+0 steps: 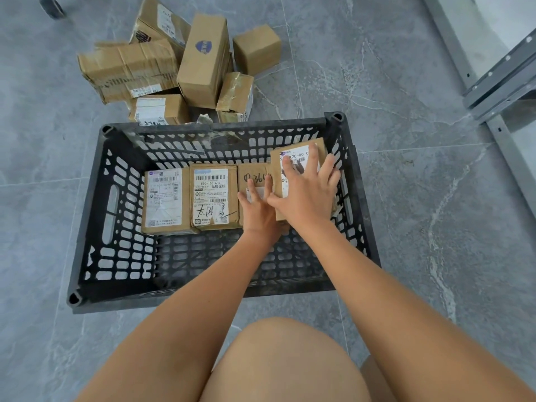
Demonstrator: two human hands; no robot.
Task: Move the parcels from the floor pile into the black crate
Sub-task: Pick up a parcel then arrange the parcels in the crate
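Now seating a fourth parcel in the black crate (95, 181)

Right hand (307, 192) spread flat on tilted parcel (298, 153) at row's right end; left hand (256, 203) fingers straight, steadying neighbouring parcel (255, 177), likely for a snug row; floor pile (179, 65) waiting beyond

**Cardboard, Plastic and Stone-Look Tile**

A matt black plastic crate (87, 216), its perforated walls scuffed and dusty, sits on smooth grey floor tiles (406, 198) veined like marble with a faint sheen. Inside the crate, brown cardboard parcels (213, 195) carry white paper labels, some inked by hand. Beyond the crate's far wall, the piled boxes (203, 59) show creased, dull cardboard under glossy, wrinkled clear tape. To the crate's right, grey painted metal shelving rails (499, 82) look smooth and matt.
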